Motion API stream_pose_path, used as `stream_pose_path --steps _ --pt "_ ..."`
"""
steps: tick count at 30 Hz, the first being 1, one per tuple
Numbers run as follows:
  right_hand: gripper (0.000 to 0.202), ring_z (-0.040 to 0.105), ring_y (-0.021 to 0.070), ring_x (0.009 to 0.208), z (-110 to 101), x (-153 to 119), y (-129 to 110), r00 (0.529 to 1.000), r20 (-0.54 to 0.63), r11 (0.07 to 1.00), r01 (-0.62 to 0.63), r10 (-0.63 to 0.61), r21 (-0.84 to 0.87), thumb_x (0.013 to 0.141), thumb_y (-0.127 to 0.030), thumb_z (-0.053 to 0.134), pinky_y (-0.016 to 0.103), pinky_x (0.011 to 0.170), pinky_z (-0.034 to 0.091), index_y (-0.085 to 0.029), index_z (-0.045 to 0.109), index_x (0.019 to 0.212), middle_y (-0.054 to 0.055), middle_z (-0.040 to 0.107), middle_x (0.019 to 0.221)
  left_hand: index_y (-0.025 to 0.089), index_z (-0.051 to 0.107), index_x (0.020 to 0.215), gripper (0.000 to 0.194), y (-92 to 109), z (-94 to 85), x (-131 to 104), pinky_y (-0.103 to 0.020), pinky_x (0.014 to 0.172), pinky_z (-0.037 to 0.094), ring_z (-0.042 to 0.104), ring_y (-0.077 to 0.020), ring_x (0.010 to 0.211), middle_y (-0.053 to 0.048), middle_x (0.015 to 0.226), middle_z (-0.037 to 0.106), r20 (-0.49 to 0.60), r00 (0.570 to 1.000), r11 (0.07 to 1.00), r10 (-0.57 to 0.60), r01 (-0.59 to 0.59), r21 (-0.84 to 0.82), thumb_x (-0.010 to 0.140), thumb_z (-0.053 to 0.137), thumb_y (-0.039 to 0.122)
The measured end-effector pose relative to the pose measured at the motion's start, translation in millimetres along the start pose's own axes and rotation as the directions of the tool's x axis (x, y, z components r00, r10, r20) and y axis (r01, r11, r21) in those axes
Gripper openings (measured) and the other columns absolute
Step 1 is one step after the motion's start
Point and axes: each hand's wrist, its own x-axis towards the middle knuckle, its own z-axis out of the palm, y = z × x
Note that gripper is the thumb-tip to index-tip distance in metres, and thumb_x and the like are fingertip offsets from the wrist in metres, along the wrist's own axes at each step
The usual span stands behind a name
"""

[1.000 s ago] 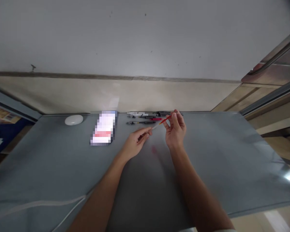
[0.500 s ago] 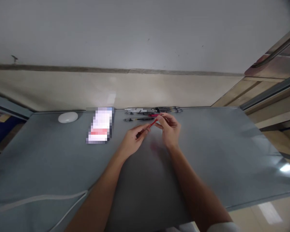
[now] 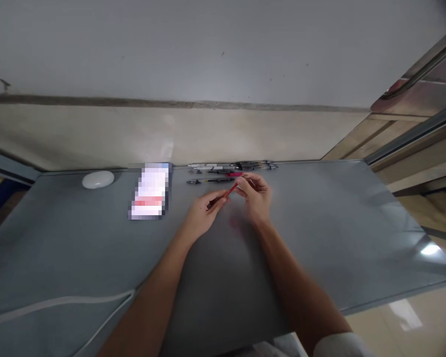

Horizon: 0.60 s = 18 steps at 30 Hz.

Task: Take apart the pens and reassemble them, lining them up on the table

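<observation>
A thin red pen-like piece [image 3: 231,189] is held between my two hands above the grey table. My left hand [image 3: 204,212] pinches its lower left end. The fingers of my right hand [image 3: 257,197] are closed on its upper right end. Just behind my fingers, another red piece [image 3: 233,174] shows, partly hidden by my right hand. A dark pen [image 3: 208,181] lies behind my left hand. White pens [image 3: 208,166] and several dark pens [image 3: 258,164] lie along the table's back edge.
A lit phone-like device with a blurred screen [image 3: 150,191] lies left of the pens. Farther left is a white rounded object [image 3: 98,180]. A white cable [image 3: 70,300] crosses the table's front left. Behind the table [image 3: 319,223] stands a pale wall [image 3: 282,131].
The whole view has shifted slightly, so the table items appear a little farther left and higher. Both hands keep their hold on the red piece.
</observation>
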Motion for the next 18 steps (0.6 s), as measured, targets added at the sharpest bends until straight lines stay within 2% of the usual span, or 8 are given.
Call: stream_pose_path --steps 8,13,18 --pt "0.022 0.059 0.0079 0.066 0.4 1.2 2.3 0.999 0.028 1.0 -0.016 0.015 0.018 0.063 -0.032 0.079 0.024 0.064 0.056 -0.023 0.064 0.075 -0.005 0.065 0.076 0.02 0.067 0.111 0.033 -4.2 0.4 1.3 -0.033 0.078 0.052 0.066 -0.0189 0.081 -0.006 0.095 0.073 -0.01 1.0 0.999 -0.017 0.017 -0.029 0.085 0.059 0.039" --pt "0.023 0.06 0.0091 0.068 -0.5 4.9 -4.0 0.997 0.073 0.998 -0.013 0.017 -0.061 0.063 -0.033 0.079 0.027 0.068 0.057 -0.022 0.064 0.075 -0.004 0.065 0.075 0.022 0.067 0.112 0.034 -6.7 0.8 1.5 -0.035 0.08 0.053 0.067 -0.0201 0.084 -0.006 0.097 0.073 -0.025 1.0 0.998 -0.005 0.004 -0.057 0.085 0.06 0.041" --pt "0.021 0.063 0.0103 0.071 -5.1 12.6 -15.5 0.984 0.177 0.986 -0.005 0.036 -0.169 0.065 -0.035 0.078 0.027 0.07 0.057 -0.023 0.07 0.08 -0.002 0.069 0.078 0.022 0.067 0.111 0.032 -4.9 -1.3 3.1 -0.033 0.077 0.053 0.066 -0.0173 0.078 -0.006 0.095 0.073 -0.036 0.999 0.992 -0.032 0.028 -0.121 0.085 0.061 0.038"
